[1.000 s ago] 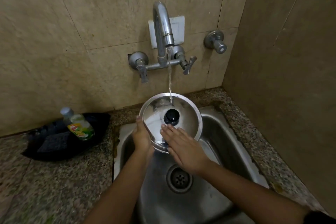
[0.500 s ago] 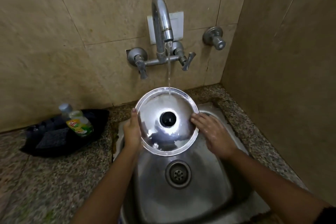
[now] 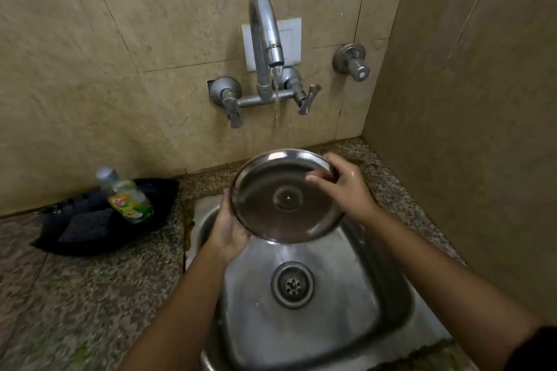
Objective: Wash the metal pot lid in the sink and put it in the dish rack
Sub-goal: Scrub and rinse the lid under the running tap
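Observation:
The round metal pot lid (image 3: 271, 211) is held tilted over the back of the steel sink (image 3: 355, 319), its inner side facing me and the knob hidden behind it. My left hand (image 3: 226, 232) grips its lower left rim from underneath. My right hand (image 3: 346, 187) holds the upper right rim, fingers curled over the edge onto the inner face. Water runs from the tap (image 3: 268, 39) and falls onto the lid's far edge, draining off below into the sink. No dish rack is in view.
A black tray (image 3: 156, 202) on the speckled counter at the left holds a dish soap bottle (image 3: 128, 199) and a dark scrub pad (image 3: 86, 226). Tiled walls close in behind and on the right. A second wall valve (image 3: 352, 60) sticks out right of the tap.
The lid has been turned over: earlier its top with the black knob faced me, now the inner side does. My right hand moved from the lid's face to its upper right rim.

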